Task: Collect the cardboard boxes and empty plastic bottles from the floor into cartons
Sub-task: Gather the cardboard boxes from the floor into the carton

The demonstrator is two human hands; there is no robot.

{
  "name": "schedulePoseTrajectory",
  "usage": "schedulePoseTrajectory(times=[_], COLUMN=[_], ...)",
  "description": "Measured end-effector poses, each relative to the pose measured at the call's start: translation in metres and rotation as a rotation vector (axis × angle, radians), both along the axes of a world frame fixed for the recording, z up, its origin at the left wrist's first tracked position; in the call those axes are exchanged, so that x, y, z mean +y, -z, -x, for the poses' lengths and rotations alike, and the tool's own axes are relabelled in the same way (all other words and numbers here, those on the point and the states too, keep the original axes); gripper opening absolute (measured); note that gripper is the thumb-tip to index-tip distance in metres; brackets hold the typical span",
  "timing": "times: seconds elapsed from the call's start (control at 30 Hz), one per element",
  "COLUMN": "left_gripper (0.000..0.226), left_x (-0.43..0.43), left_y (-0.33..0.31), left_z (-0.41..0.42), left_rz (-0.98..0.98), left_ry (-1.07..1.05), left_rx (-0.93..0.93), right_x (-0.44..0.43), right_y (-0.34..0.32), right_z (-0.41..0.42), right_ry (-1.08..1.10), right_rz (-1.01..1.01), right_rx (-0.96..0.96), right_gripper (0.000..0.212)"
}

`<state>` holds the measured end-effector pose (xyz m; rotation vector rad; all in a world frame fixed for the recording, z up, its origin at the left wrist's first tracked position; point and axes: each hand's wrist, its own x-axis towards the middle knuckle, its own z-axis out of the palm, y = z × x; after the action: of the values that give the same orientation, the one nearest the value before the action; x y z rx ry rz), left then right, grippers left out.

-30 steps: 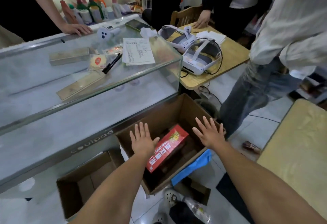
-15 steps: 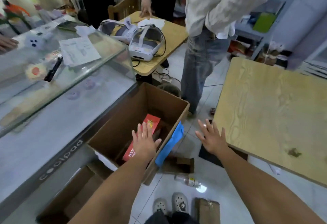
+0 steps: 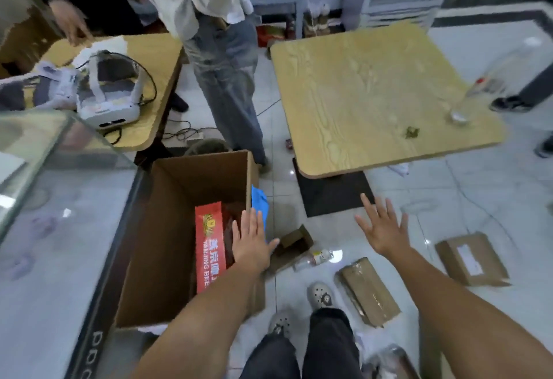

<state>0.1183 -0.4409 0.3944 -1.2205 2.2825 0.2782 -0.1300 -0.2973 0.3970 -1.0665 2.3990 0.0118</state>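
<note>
Through the head camera, the carton point(image 3: 167, 244) stood open on the floor beside the glass counter point(image 3: 59, 229), with a red beer box point(image 3: 209, 244) lying inside, so the collecting looked barely begun. The left hand point(image 3: 253, 244) hovered over the carton's right rim, fingers straight, holding nothing. The right hand point(image 3: 384, 229) was spread wide above the tiles, also empty. On the floor and apparently left to gather were a small open box point(image 3: 291, 247), a plastic bottle point(image 3: 314, 259) just beside it, a taped parcel point(image 3: 368, 291) and a labelled parcel point(image 3: 472, 259).

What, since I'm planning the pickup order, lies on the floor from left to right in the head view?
open carton → small open box → plastic bottle → taped cardboard box → labelled cardboard box
</note>
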Motion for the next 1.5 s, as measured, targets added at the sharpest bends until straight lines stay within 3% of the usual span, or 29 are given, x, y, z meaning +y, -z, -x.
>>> schedulePoseTrajectory(times=[0.23,0.37,0.5,0.77,0.83,0.9,1.03,1.13,1.23,1.33,1.5], left_gripper=[0.078,0.077,0.078,0.082,0.070,0.042,0.028,0.024,0.027,0.023,0.020], left_x=[0.045,0.055,0.053,0.036,0.031,0.026,0.021,0.020,0.022,0.033,0.071], left_y=[0.045,0.100,0.202,0.478,0.527,0.562,0.590,0.582,0.569,0.562,0.557], left_z=[0.030,0.061,0.094,0.143,0.150,0.160,0.176,0.183,0.202,0.227,0.253], left_rz=[-0.060,-0.066,-0.049,0.018,0.049,0.006,-0.079,-0.051,0.027,0.010,-0.051], left_ry=[0.179,0.231,0.251,0.275,0.245,0.180,0.078,0.079,0.156,0.254,0.418], left_rx=[-0.029,-0.035,-0.043,-0.107,-0.096,-0.056,0.021,0.078,0.144,0.242,0.287], right_x=[0.120,0.161,0.175,0.212,0.224,0.228,0.222,0.216,0.209,0.200,0.202], right_y=[0.030,0.091,0.195,0.479,0.532,0.571,0.619,0.616,0.606,0.612,0.618], right_z=[0.000,0.010,0.027,0.032,0.029,0.029,0.030,0.031,0.030,0.031,0.048], right_ry=[0.335,0.418,0.469,0.633,0.688,0.712,0.735,0.823,1.120,1.504,1.678], right_rz=[-0.065,-0.113,-0.133,-0.140,-0.115,-0.076,0.033,0.099,0.214,0.336,0.285], right_rx=[-0.043,-0.027,-0.015,-0.075,-0.110,-0.133,-0.086,-0.068,-0.082,-0.242,-0.446], right_gripper=[0.059,0.059,0.059,0.059,0.060,0.061,0.071,0.080,0.103,0.121,0.107])
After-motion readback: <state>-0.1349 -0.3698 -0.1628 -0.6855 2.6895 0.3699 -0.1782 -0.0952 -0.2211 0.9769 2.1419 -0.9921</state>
